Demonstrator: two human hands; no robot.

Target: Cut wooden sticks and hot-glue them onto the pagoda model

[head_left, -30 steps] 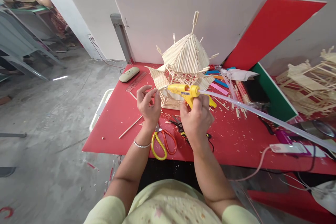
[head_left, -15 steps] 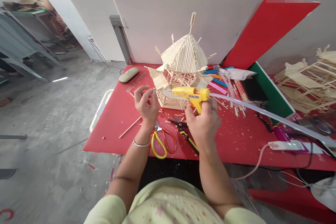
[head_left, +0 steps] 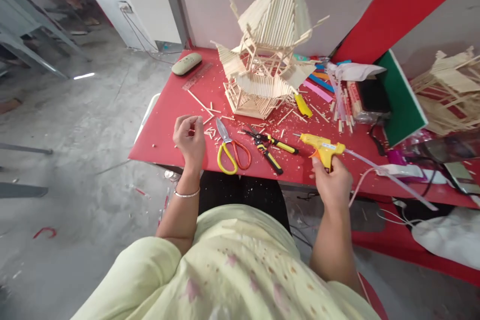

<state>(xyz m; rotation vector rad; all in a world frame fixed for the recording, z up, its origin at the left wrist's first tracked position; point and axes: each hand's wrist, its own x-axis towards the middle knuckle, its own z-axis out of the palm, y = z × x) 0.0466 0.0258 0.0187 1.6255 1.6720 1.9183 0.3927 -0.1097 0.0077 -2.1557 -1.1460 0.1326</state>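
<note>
My right hand (head_left: 333, 185) grips a yellow glue gun (head_left: 321, 145) low over the table's front right, its nozzle towards the left and a long clear glue stick (head_left: 390, 179) trailing from its back. To the left, my left hand (head_left: 190, 141) is pinched closed; anything between its fingertips is too small to make out. Between my hands lie scissors (head_left: 233, 156) with one yellow and one red handle, and black-and-yellow pliers (head_left: 268, 152). Behind them stands a tiered pavilion model (head_left: 275, 15) made of thin wooden sticks.
Stick offcuts litter the red table (head_left: 157, 135). A yellow tool handle (head_left: 303, 105) lies beside the model; an oblong case (head_left: 186, 64) and a clear ruler (head_left: 197, 76) lie left. At right are stick bundles (head_left: 347, 105), a green board (head_left: 403, 100), a power strip (head_left: 399, 171) and another stick model (head_left: 450, 80).
My right hand has carried the glue gun away from the model, to the right and towards me. My left hand has drawn back left, still pinched. The view has tilted down.
</note>
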